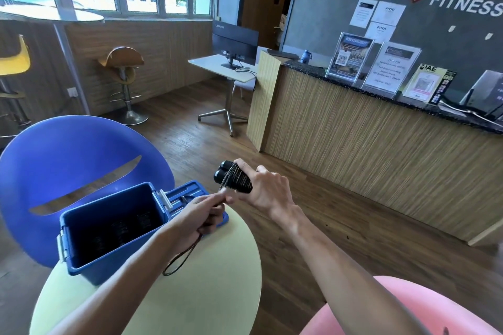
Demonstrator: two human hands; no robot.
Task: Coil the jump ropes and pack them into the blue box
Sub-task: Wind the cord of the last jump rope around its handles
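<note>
My right hand (268, 189) grips the two black handles of a jump rope (232, 178), held side by side, with thin cord wound round them. My left hand (202, 209) pinches the cord just below the handles, and a loose loop of cord (182, 258) hangs under its wrist over the table. The blue box (109, 250) stands open on the pale round table (206, 288), left of both hands. Dark coiled ropes lie at its bottom. Its blue lid (190, 190) lies flat behind my left hand.
A blue round-backed chair (70, 149) stands behind the box. A pink chair (408, 304) is at the lower right. A wood-fronted reception counter (367, 149) runs along the right, with a desk and monitor (234, 41) beyond and bar stools (125, 68) by the windows.
</note>
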